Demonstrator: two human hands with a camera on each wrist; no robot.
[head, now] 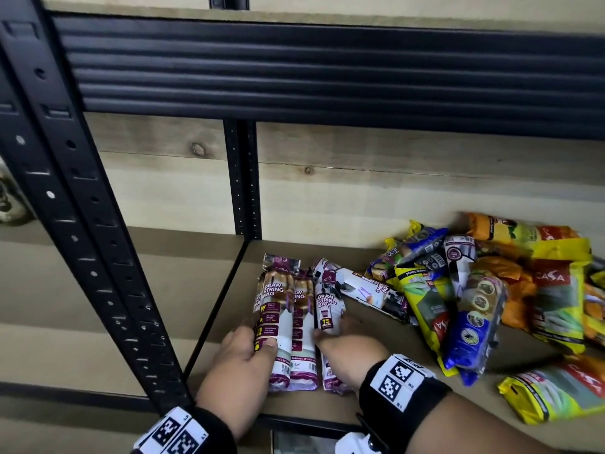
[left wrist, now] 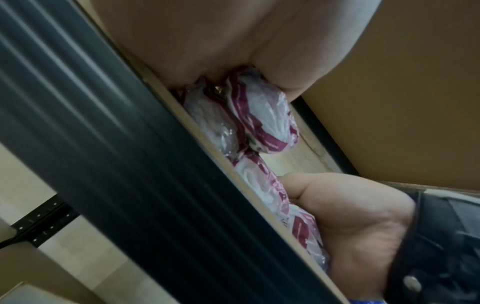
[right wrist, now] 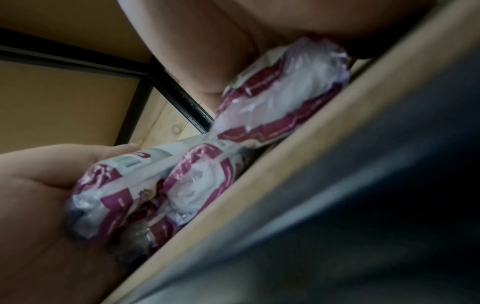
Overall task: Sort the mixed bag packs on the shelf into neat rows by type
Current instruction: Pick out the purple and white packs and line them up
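Note:
Three purple-and-white drawstring bag packs (head: 296,322) lie side by side, lengthwise, at the left end of the shelf board (head: 376,362). My left hand (head: 252,345) grips the leftmost pack (head: 275,309), thumb on top and fingers down its left side. My right hand (head: 337,335) grips the rightmost pack (head: 329,309), seen close up in the right wrist view (right wrist: 280,98). A fourth purple pack (head: 360,288) lies slanted just behind them. In the left wrist view the pack ends (left wrist: 259,115) show under my palm.
A mixed heap fills the right of the shelf: yellow packs (head: 425,309), a blue pack (head: 471,335), orange packs (head: 510,237). One yellow pack (head: 556,388) lies near the front edge. A black upright (head: 82,224) stands left; a black beam (head: 327,67) runs overhead.

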